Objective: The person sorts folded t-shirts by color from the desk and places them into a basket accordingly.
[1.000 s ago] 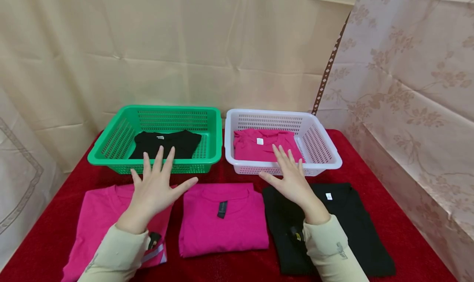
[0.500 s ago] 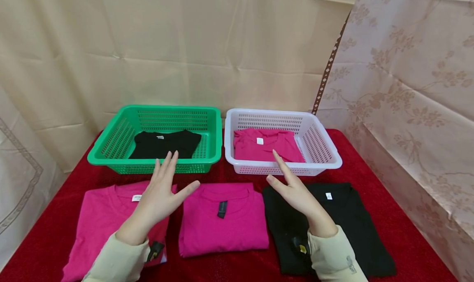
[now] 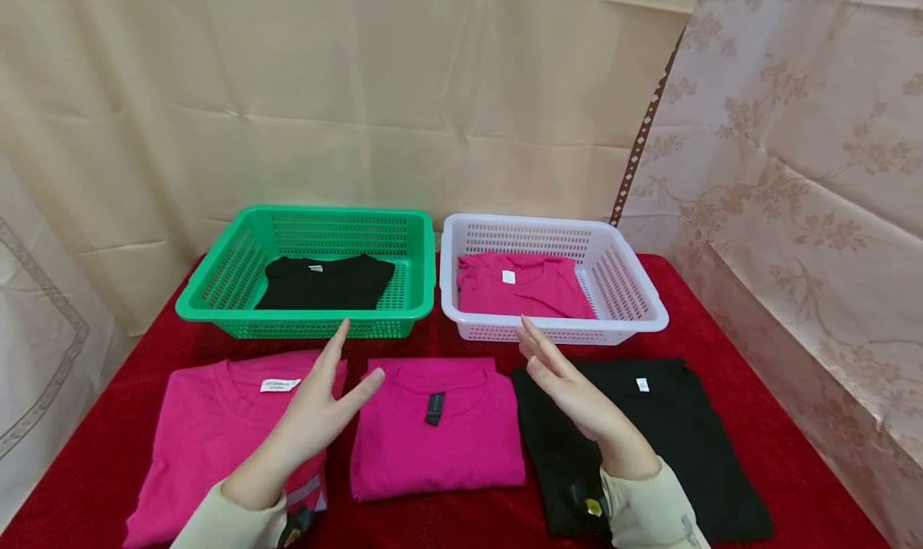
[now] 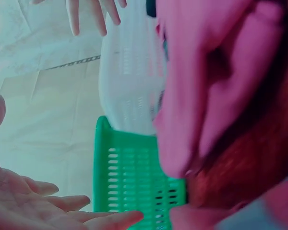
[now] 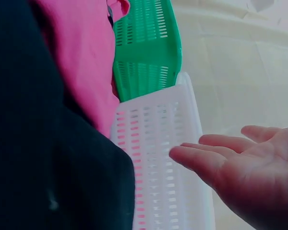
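Observation:
My left hand hovers between the left pink shirt and the middle magenta shirt, its fingers straight and thumb spread. My right hand is held above the left part of a folded black shirt, palm turned inward. Neither hand holds anything; in both wrist views the fingers are extended. Behind them stand a green basket with a folded black shirt inside, and a white basket holding a folded pink shirt.
A red cloth covers the table under the shirts and baskets. Beige curtain hangs behind, and a floral curtain runs along the right side. The two baskets stand side by side, nearly touching.
Both hands have drawn back toward the body and turned from palms down with spread fingers to palms facing inward. The shirts and baskets have stayed in place; the view shifted slightly.

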Action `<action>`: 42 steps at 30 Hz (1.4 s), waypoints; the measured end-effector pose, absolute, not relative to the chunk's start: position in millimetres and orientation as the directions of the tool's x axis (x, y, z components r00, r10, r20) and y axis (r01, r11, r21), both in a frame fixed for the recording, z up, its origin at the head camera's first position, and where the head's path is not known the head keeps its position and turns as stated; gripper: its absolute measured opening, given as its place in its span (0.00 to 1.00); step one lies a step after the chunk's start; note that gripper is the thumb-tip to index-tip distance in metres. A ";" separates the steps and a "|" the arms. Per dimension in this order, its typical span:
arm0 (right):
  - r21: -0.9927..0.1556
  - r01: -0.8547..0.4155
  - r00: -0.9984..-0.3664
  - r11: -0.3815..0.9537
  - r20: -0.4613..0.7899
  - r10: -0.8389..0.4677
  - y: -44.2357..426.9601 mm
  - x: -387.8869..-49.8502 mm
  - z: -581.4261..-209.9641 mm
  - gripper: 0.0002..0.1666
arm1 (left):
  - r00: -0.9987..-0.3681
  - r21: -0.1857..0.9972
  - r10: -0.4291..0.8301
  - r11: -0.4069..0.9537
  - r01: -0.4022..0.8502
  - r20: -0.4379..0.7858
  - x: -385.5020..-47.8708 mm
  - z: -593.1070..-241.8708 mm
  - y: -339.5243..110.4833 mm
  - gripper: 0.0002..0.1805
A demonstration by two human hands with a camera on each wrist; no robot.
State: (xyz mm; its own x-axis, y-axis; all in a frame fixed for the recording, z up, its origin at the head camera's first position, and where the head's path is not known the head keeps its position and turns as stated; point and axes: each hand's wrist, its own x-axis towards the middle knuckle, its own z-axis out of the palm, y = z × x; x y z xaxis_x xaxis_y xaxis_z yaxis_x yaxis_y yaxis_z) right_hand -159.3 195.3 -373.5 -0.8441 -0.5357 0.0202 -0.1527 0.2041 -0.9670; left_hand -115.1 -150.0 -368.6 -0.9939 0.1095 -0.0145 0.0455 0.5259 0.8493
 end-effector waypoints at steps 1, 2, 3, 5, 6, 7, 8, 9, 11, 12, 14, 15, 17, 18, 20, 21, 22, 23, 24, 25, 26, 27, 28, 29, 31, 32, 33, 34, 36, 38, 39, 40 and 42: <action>-0.973 -0.127 -0.839 0.193 0.002 -0.543 195.5 -158.7 -374.1 0.43 | -0.993 0.859 0.112 0.511 0.031 -0.030 -114.3 -370.2 -149.1 0.51; -0.978 -0.099 -0.836 0.186 -0.019 -0.549 195.6 -158.2 -374.6 0.43 | -0.993 0.871 0.115 0.490 0.020 -0.042 -113.7 -372.0 -148.2 0.50; -0.982 -0.074 -0.831 0.175 -0.036 -0.556 195.7 -157.7 -374.9 0.43 | -0.992 0.881 0.119 0.473 0.012 -0.050 -113.2 -373.7 -147.4 0.50; -0.988 -0.029 -0.820 0.152 -0.063 -0.569 195.9 -157.3 -375.4 0.44 | -0.990 0.901 0.128 0.435 -0.005 -0.067 -112.5 -376.9 -145.9 0.49; -0.990 -0.007 -0.817 0.144 -0.078 -0.572 196.0 -157.1 -375.7 0.43 | -0.988 0.911 0.132 0.413 -0.014 -0.075 -112.1 -378.4 -145.3 0.49; -0.990 0.015 -0.813 0.140 -0.093 -0.574 196.2 -156.9 -376.1 0.43 | -0.987 0.919 0.138 0.394 -0.021 -0.081 -112.0 -379.7 -144.4 0.49; -0.990 0.033 -0.809 0.138 -0.108 -0.578 196.5 -156.7 -376.7 0.43 | -0.986 0.925 0.143 0.380 -0.027 -0.087 -111.9 -381.0 -143.6 0.49; -0.989 0.050 -0.802 0.137 -0.122 -0.584 196.9 -156.5 -377.4 0.43 | -0.984 0.929 0.145 0.369 -0.039 -0.099 -111.3 -382.0 -143.0 0.48; -0.986 0.085 -0.792 0.147 -0.156 -0.590 197.6 -156.1 -379.4 0.44 | -0.982 0.934 0.141 0.351 -0.069 -0.126 -109.9 -383.7 -141.7 0.48; -0.983 0.101 -0.787 0.153 -0.173 -0.592 197.7 -155.5 -380.1 0.44 | -0.981 0.935 0.140 0.346 -0.080 -0.136 -109.3 -384.5 -141.1 0.48; -0.978 0.124 -0.781 0.165 -0.199 -0.593 198.0 -154.9 -382.0 0.45 | -0.978 0.934 0.136 0.341 -0.104 -0.158 -108.0 -386.2 -139.7 0.48; -0.977 0.131 -0.779 0.169 -0.207 -0.592 197.9 -154.6 -382.6 0.45 | -0.976 0.932 0.135 0.343 -0.114 -0.169 -107.4 -387.3 -139.1 0.48; -0.975 0.147 -0.779 0.168 -0.219 -0.588 197.7 -154.0 -383.5 0.45 | -0.974 0.930 0.136 0.345 -0.126 -0.182 -107.0 -389.8 -137.6 0.49; -0.974 0.154 -0.779 0.165 -0.223 -0.587 197.5 -154.0 -383.9 0.45 | -0.973 0.929 0.136 0.346 -0.130 -0.187 -106.7 -391.3 -137.0 0.49; -0.973 0.169 -0.778 0.160 -0.231 -0.584 197.1 -154.4 -385.2 0.45 | -0.971 0.926 0.134 0.350 -0.141 -0.198 -106.2 -394.2 -135.9 0.49; -0.972 0.177 -0.776 0.156 -0.235 -0.585 196.7 -154.8 -385.9 0.45 | -0.970 0.924 0.131 0.352 -0.145 -0.203 -105.7 -395.5 -135.7 0.49; -0.970 0.187 -0.774 0.154 -0.242 -0.585 196.1 -155.3 -386.8 0.45 | -0.970 0.924 0.128 0.352 -0.148 -0.205 -105.2 -396.7 -135.4 0.49; -0.968 0.197 -0.773 0.153 -0.249 -0.584 195.6 -155.9 -387.9 0.46 | -0.971 0.922 0.123 0.358 -0.151 -0.206 -104.6 -397.7 -135.3 0.49; -0.966 0.206 -0.773 0.155 -0.257 -0.580 195.1 -156.6 -389.4 0.46 | -0.971 0.919 0.120 0.364 -0.152 -0.208 -104.2 -398.5 -135.0 0.50; -0.964 0.217 -0.776 0.155 -0.266 -0.571 194.6 -157.3 -390.7 0.46 | -0.971 0.917 0.117 0.369 -0.150 -0.206 -104.1 -399.1 -134.7 0.50; -0.961 0.229 -0.782 0.153 -0.275 -0.559 194.0 -157.7 -391.8 0.45 | -0.972 0.915 0.115 0.375 -0.149 -0.205 -103.9 -399.6 -134.5 0.50; -0.959 0.236 -0.791 0.153 -0.282 -0.543 193.5 -158.2 -392.9 0.45 | -0.973 0.913 0.112 0.380 -0.147 -0.204 -103.7 -400.0 -134.3 0.50; -0.957 0.244 -0.801 0.156 -0.290 -0.524 193.0 -158.6 -394.1 0.44 | -0.973 0.912 0.109 0.382 -0.148 -0.204 -103.3 -400.4 -134.3 0.49; -0.955 0.250 -0.811 0.161 -0.297 -0.504 192.8 -158.9 -395.1 0.44 | -0.973 0.911 0.107 0.384 -0.150 -0.205 -103.0 -400.7 -134.3 0.50; -0.951 0.260 -0.829 0.167 -0.308 -0.466 192.5 -159.3 -396.3 0.44 | -0.972 0.911 0.106 0.383 -0.153 -0.208 -102.6 -401.3 -134.3 0.49; -0.950 0.260 -0.836 0.171 -0.310 -0.453 192.5 -159.3 -396.6 0.44 | -0.972 0.910 0.105 0.385 -0.156 -0.211 -102.4 -401.5 -134.4 0.49; -0.949 0.260 -0.840 0.177 -0.313 -0.443 192.7 -159.4 -397.0 0.45 | -0.972 0.909 0.104 0.385 -0.158 -0.213 -102.2 -401.7 -134.5 0.49; -0.948 0.260 -0.842 0.182 -0.314 -0.438 193.1 -159.6 -397.2 0.45 | -0.971 0.909 0.104 0.386 -0.160 -0.215 -102.3 -402.1 -134.6 0.49; -0.948 0.257 -0.844 0.187 -0.314 -0.435 193.7 -159.8 -397.3 0.46 | -0.970 0.908 0.106 0.388 -0.161 -0.217 -102.7 -403.1 -135.0 0.49; -0.948 0.254 -0.845 0.191 -0.313 -0.434 194.3 -160.3 -397.7 0.46 | -0.970 0.905 0.108 0.393 -0.161 -0.220 -103.5 -404.2 -135.9 0.49; -0.948 0.255 -0.844 0.192 -0.315 -0.434 194.5 -160.7 -398.1 0.45 | -0.969 0.905 0.112 0.393 -0.161 -0.221 -104.0 -404.8 -136.5 0.49; -0.947 0.256 -0.843 0.193 -0.317 -0.434 194.4 -161.0 -398.5 0.45 | -0.967 0.904 0.117 0.394 -0.165 -0.227 -104.5 -405.3 -137.2 0.49; -0.945 0.261 -0.842 0.196 -0.322 -0.432 193.6 -161.3 -399.5 0.45 | -0.961 0.904 0.131 0.388 -0.178 -0.245 -105.9 -406.3 -138.6 0.50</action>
State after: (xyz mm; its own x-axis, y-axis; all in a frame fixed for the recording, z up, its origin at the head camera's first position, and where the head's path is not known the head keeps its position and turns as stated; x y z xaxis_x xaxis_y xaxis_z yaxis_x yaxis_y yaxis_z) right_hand -161.3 193.6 -399.5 -0.8424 -0.4324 -0.3216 0.2605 0.1957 -0.9454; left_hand -105.9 -138.6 -406.3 -0.9605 0.1310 -0.2454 -0.1781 0.3880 0.9043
